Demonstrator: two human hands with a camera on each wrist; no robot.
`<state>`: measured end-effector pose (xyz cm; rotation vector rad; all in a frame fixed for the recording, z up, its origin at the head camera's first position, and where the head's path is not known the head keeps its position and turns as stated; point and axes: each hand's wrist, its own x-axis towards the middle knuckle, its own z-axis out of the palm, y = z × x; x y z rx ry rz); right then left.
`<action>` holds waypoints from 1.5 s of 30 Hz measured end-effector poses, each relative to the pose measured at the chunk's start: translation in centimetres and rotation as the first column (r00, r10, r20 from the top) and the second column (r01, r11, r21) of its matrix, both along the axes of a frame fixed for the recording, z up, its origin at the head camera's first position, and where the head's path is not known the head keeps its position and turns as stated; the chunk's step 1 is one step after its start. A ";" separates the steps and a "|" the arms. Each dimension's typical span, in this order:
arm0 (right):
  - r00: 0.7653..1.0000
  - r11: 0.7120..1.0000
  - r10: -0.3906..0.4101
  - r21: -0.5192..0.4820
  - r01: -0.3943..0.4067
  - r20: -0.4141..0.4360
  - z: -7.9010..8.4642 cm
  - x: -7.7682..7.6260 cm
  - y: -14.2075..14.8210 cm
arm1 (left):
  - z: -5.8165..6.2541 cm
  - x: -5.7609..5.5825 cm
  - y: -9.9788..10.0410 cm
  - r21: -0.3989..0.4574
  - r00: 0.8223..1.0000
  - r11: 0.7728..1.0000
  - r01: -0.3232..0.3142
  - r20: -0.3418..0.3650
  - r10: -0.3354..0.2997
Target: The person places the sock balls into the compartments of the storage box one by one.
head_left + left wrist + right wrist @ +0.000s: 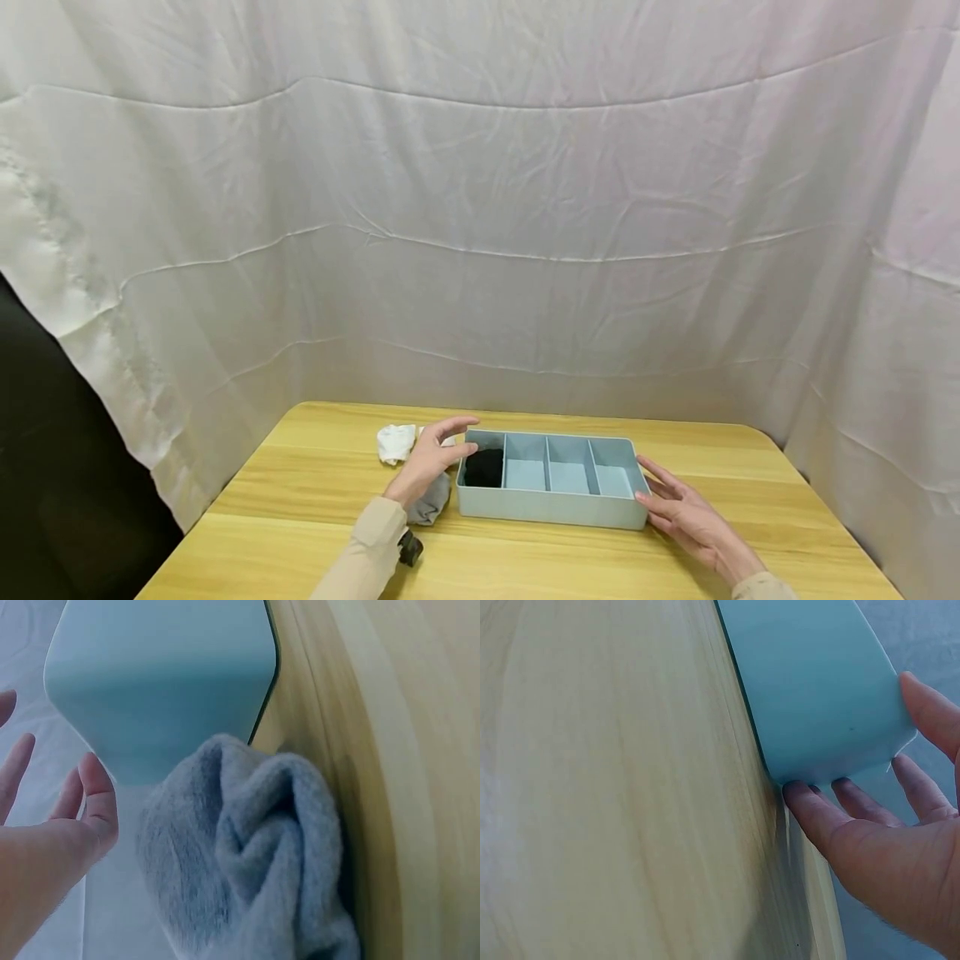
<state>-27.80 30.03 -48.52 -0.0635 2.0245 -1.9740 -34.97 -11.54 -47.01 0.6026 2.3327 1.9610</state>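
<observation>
A pale blue organizer box [551, 507] with several compartments in a row stands on the table. In its leftmost compartment lies a balled black cloth [483, 468]. My left hand [433, 457] hovers at the box's left end, thumb and fingers spread near the rim and holding nothing. Beneath that wrist sits a bundled grey knit cloth, like a rolled sock [247, 847], close to the end wall. At the opposite end, my right hand [686, 517] touches the box with spread, slightly bent fingers; its thumb is by the front corner.
A crumpled white cloth [395, 443] lies left of the box, with another white piece partly hidden behind my left hand. The wooden table [300, 492] is backed by hanging pale curtains [525, 292]. A dark area shows at far left.
</observation>
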 end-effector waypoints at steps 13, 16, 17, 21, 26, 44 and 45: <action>1.000 1.000 -0.003 -0.018 0.003 -0.001 -0.1 0.0 -0.2 | -0.4 0.6 -1.8 0.048 0.999 0.998 -0.033 0.009 0.033; 1.000 1.000 -0.011 -0.022 0.011 0.000 -0.1 0.0 -0.3 | -0.7 0.7 -2.4 0.022 0.998 0.998 -0.060 0.002 0.060; 1.000 1.000 -0.014 -0.023 0.014 -0.001 -0.1 0.0 -0.3 | -0.8 0.8 -2.6 0.014 0.998 0.998 -0.065 -0.001 0.065; 1.000 0.999 -0.028 -0.029 0.028 -0.003 -0.1 -0.1 -0.2 | -1.0 1.0 -3.4 0.010 0.998 0.998 -0.058 -0.011 0.058; 1.000 0.999 -0.020 -0.025 0.020 -0.011 -0.2 -0.2 -0.1 | -1.2 1.3 -4.3 0.012 0.991 0.992 -0.125 0.047 0.125; 1.000 0.999 -0.022 -0.028 0.022 -0.005 -0.3 -0.2 0.0 | -2.0 1.5 -6.6 -0.058 0.978 0.997 -0.055 0.196 0.065; 1.000 0.999 -0.022 -0.028 0.022 -0.004 -0.3 -0.2 0.0 | -2.0 1.5 -6.7 -0.053 0.978 0.998 -0.043 0.203 0.053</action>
